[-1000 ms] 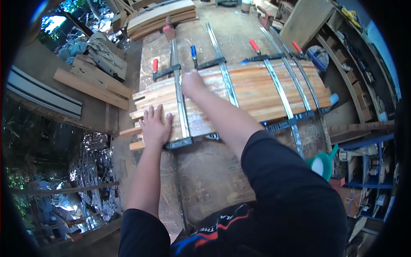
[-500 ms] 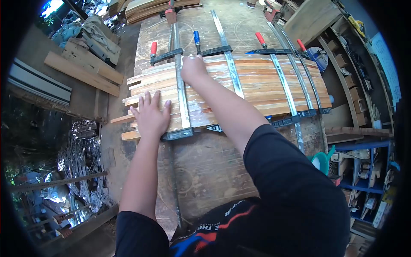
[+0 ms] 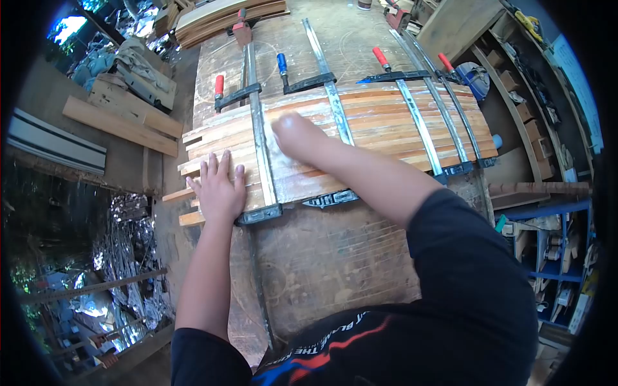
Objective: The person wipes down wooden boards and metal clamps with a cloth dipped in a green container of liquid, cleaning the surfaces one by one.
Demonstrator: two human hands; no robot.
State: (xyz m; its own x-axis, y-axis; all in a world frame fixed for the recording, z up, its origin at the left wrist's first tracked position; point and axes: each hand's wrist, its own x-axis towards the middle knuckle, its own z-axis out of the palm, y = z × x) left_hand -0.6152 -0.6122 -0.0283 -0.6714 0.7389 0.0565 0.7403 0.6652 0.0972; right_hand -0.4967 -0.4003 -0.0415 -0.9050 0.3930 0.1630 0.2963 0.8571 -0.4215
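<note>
1. Since the earlier frames the right hand [image 3: 293,132] had slid back from the far edge of the panel toward its middle, while the left hand [image 3: 219,190] stayed pressed on the near left corner.
2. That left hand lay flat with its fingers spread on the ragged ends of the glued-up panel of reddish and pale wooden strips [image 3: 380,132], just beside a long grey steel bar clamp [image 3: 259,154].
3. The right hand rested on top of the panel between that clamp and the next one; it was blurred, so whether it was spread or curled could not be told.
4. The panel sat across the worn brown wooden desk [image 3: 322,251], held by several bar clamps running over it.
5. One clamp screw had a blue handle [image 3: 282,62]; three others had red handles, one at the left [image 3: 219,84], all beyond the far edge.
6. A black clamp foot [image 3: 259,215] gripped the near edge just beside the left hand.
7. Beyond the panel lay a stack of pale planks [image 3: 225,14]; shelves of small boxes [image 3: 524,109] stood to the right.
</note>
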